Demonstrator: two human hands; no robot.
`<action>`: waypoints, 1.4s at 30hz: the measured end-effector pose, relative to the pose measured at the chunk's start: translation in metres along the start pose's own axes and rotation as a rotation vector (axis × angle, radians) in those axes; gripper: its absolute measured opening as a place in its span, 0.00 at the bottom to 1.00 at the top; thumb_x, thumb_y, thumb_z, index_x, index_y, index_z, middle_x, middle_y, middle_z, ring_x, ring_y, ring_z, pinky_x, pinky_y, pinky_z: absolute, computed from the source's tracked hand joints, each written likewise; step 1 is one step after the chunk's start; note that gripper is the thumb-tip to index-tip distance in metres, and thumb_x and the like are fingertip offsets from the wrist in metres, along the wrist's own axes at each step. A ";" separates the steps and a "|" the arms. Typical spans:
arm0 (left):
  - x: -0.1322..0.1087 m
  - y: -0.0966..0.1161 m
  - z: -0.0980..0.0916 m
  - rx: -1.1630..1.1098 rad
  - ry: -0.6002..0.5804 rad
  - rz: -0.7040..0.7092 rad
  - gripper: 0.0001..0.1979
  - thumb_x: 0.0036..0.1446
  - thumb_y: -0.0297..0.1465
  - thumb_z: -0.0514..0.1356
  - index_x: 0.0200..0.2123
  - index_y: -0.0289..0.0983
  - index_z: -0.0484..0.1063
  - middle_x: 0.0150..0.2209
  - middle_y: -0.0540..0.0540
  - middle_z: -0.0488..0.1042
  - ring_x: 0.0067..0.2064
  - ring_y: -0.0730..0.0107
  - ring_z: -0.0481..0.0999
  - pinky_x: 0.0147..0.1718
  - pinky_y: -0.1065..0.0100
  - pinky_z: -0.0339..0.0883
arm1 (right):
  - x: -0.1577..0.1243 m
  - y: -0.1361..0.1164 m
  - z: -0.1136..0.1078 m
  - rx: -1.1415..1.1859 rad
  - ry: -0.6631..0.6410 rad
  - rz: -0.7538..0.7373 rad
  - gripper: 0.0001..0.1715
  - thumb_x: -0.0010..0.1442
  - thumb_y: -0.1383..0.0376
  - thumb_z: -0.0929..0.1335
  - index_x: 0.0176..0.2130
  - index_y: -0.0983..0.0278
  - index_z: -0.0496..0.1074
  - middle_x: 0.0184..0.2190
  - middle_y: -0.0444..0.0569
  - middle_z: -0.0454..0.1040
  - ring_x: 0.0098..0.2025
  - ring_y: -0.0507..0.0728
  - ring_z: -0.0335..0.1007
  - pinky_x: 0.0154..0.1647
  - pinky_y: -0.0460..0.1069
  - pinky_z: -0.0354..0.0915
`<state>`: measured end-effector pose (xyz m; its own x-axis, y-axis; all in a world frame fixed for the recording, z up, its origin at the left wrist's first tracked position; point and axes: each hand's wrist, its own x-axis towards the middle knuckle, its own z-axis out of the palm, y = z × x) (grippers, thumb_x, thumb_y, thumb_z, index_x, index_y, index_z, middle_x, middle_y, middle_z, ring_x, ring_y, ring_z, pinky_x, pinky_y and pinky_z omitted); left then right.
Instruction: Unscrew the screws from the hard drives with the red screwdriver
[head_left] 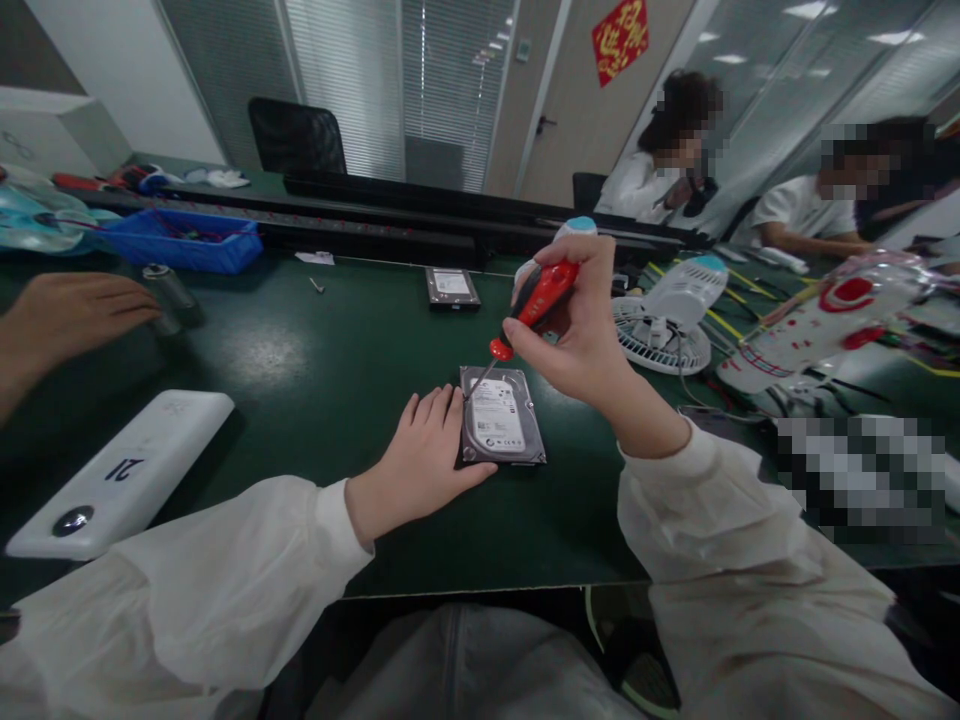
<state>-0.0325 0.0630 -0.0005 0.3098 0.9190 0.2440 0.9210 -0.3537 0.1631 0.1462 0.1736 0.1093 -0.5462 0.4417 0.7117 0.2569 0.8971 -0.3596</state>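
Observation:
A hard drive [496,415] with a white label lies flat on the green table. My right hand [581,330] is closed round the red and black handle of a screwdriver [541,297]. Its thin shaft slants down to the left, and the tip meets the drive's upper left edge near my fingertips. My left hand [424,450] rests flat with fingers stretched out, the fingertips against the drive's left side and the thumb along its near edge. Whether the tip sits in a screw is too small to tell.
A second hard drive [451,287] lies farther back. To the left are a white power bank [124,475], a blue tray [187,240] and another person's hand [75,315] by a metal cylinder [169,287]. A white fan [664,320] stands at right. Other people sit beyond.

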 end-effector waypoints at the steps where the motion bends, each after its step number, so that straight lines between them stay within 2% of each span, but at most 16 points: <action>1: 0.000 0.000 0.000 -0.003 0.000 0.001 0.47 0.64 0.56 0.54 0.69 0.23 0.53 0.70 0.22 0.59 0.71 0.37 0.59 0.68 0.39 0.52 | 0.001 -0.002 -0.001 0.007 0.008 -0.006 0.30 0.63 0.61 0.70 0.58 0.53 0.53 0.57 0.54 0.67 0.43 0.57 0.72 0.40 0.56 0.76; 5: 0.000 -0.001 0.001 -0.016 0.013 -0.005 0.46 0.64 0.56 0.54 0.70 0.26 0.53 0.70 0.24 0.60 0.71 0.38 0.59 0.68 0.40 0.52 | 0.006 -0.006 -0.008 0.064 -0.036 -0.015 0.30 0.61 0.59 0.71 0.58 0.53 0.58 0.56 0.52 0.70 0.42 0.56 0.73 0.32 0.51 0.75; 9: 0.001 -0.001 0.000 -0.013 -0.002 -0.009 0.47 0.63 0.56 0.54 0.69 0.24 0.54 0.70 0.23 0.60 0.71 0.38 0.59 0.69 0.41 0.51 | 0.009 -0.006 -0.016 0.102 -0.093 -0.012 0.30 0.64 0.59 0.69 0.62 0.52 0.59 0.56 0.50 0.71 0.40 0.55 0.76 0.32 0.51 0.76; 12: 0.002 -0.001 0.000 -0.015 -0.017 -0.006 0.47 0.63 0.56 0.54 0.69 0.22 0.54 0.70 0.22 0.59 0.71 0.37 0.59 0.69 0.40 0.51 | 0.012 -0.004 -0.021 -0.014 -0.048 -0.044 0.29 0.61 0.56 0.73 0.59 0.53 0.65 0.52 0.49 0.74 0.37 0.55 0.75 0.33 0.53 0.75; 14: 0.002 -0.001 -0.001 -0.011 -0.020 -0.004 0.47 0.63 0.57 0.54 0.69 0.23 0.53 0.70 0.22 0.59 0.71 0.37 0.59 0.68 0.40 0.52 | 0.014 -0.004 -0.024 -0.135 -0.011 -0.088 0.27 0.57 0.54 0.76 0.54 0.55 0.69 0.46 0.48 0.75 0.36 0.56 0.74 0.36 0.55 0.75; 16: 0.002 -0.001 -0.001 -0.002 -0.019 0.000 0.47 0.64 0.57 0.53 0.70 0.23 0.53 0.70 0.23 0.59 0.71 0.37 0.59 0.68 0.40 0.52 | 0.015 -0.006 -0.025 -0.210 0.001 -0.119 0.25 0.58 0.52 0.75 0.51 0.56 0.70 0.40 0.48 0.76 0.36 0.57 0.74 0.38 0.56 0.75; 20: 0.001 -0.001 -0.001 0.007 -0.009 -0.004 0.48 0.63 0.56 0.54 0.69 0.22 0.54 0.70 0.22 0.60 0.71 0.36 0.60 0.68 0.40 0.52 | 0.015 -0.012 -0.027 -0.148 -0.039 -0.107 0.21 0.68 0.52 0.65 0.57 0.56 0.68 0.48 0.50 0.77 0.42 0.58 0.77 0.40 0.56 0.76; 22: 0.001 -0.001 0.000 0.004 -0.006 -0.007 0.48 0.63 0.57 0.54 0.70 0.23 0.53 0.70 0.23 0.60 0.71 0.37 0.60 0.69 0.40 0.52 | 0.015 -0.014 -0.027 -0.126 -0.026 -0.104 0.20 0.70 0.53 0.64 0.58 0.56 0.68 0.50 0.50 0.77 0.42 0.58 0.77 0.38 0.55 0.75; 24: 0.001 -0.001 0.001 -0.002 -0.004 -0.007 0.48 0.63 0.58 0.53 0.70 0.24 0.53 0.70 0.23 0.60 0.71 0.37 0.60 0.69 0.41 0.52 | 0.016 -0.014 -0.026 -0.171 0.016 -0.125 0.18 0.67 0.54 0.67 0.54 0.56 0.71 0.42 0.48 0.78 0.36 0.56 0.75 0.35 0.53 0.73; 26: 0.001 -0.001 0.002 -0.005 0.000 -0.007 0.48 0.63 0.57 0.53 0.70 0.24 0.52 0.70 0.23 0.60 0.71 0.37 0.60 0.68 0.40 0.53 | 0.018 -0.013 -0.025 -0.239 0.041 -0.148 0.15 0.64 0.54 0.70 0.48 0.58 0.73 0.32 0.45 0.76 0.28 0.52 0.70 0.31 0.51 0.69; 28: 0.001 -0.001 0.003 -0.005 0.011 -0.004 0.47 0.63 0.57 0.54 0.70 0.24 0.53 0.69 0.22 0.60 0.70 0.36 0.61 0.68 0.39 0.53 | 0.020 -0.013 -0.023 -0.264 0.029 -0.150 0.13 0.63 0.55 0.71 0.45 0.59 0.72 0.29 0.42 0.73 0.25 0.51 0.65 0.29 0.50 0.66; 30: 0.001 -0.001 0.004 -0.005 0.026 0.003 0.47 0.63 0.56 0.54 0.70 0.24 0.53 0.69 0.22 0.61 0.70 0.36 0.61 0.67 0.38 0.54 | 0.020 -0.014 -0.022 -0.240 0.008 -0.132 0.13 0.65 0.56 0.69 0.46 0.59 0.71 0.31 0.43 0.73 0.26 0.51 0.65 0.29 0.50 0.65; 36: 0.001 -0.003 0.005 -0.006 0.033 0.007 0.47 0.63 0.57 0.54 0.70 0.25 0.54 0.68 0.22 0.62 0.70 0.36 0.62 0.67 0.38 0.55 | 0.018 -0.014 -0.025 -0.018 -0.052 -0.043 0.17 0.63 0.61 0.67 0.52 0.60 0.70 0.48 0.50 0.76 0.42 0.56 0.74 0.31 0.49 0.69; 42: 0.000 -0.004 0.008 0.002 0.042 0.007 0.47 0.63 0.57 0.54 0.69 0.25 0.54 0.68 0.22 0.62 0.69 0.35 0.62 0.66 0.38 0.56 | 0.015 -0.009 -0.022 0.079 -0.068 -0.038 0.24 0.64 0.62 0.68 0.58 0.57 0.61 0.44 0.46 0.76 0.38 0.52 0.73 0.29 0.46 0.69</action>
<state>-0.0340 0.0660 -0.0083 0.3066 0.9082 0.2848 0.9193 -0.3601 0.1589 0.1534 0.1730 0.1369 -0.6076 0.4029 0.6845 0.1727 0.9082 -0.3812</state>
